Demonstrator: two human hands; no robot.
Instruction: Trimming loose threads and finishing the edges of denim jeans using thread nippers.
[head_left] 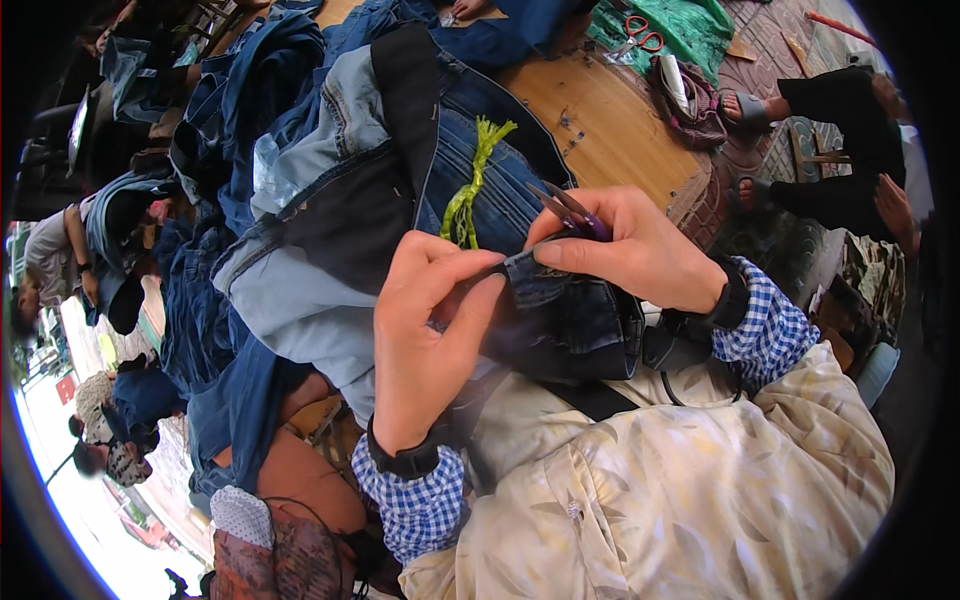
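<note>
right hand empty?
No: the right hand grips small purple-handled thread snips, blades pointing up-left, right above the dark denim piece that the left hand pinches.

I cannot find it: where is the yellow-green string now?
In the head view, the yellow-green string lies at upper centre on the blue jeans, just above the left hand and left of the right hand.

Right hand [640,255] hides most of the thread snips [572,212]
</note>
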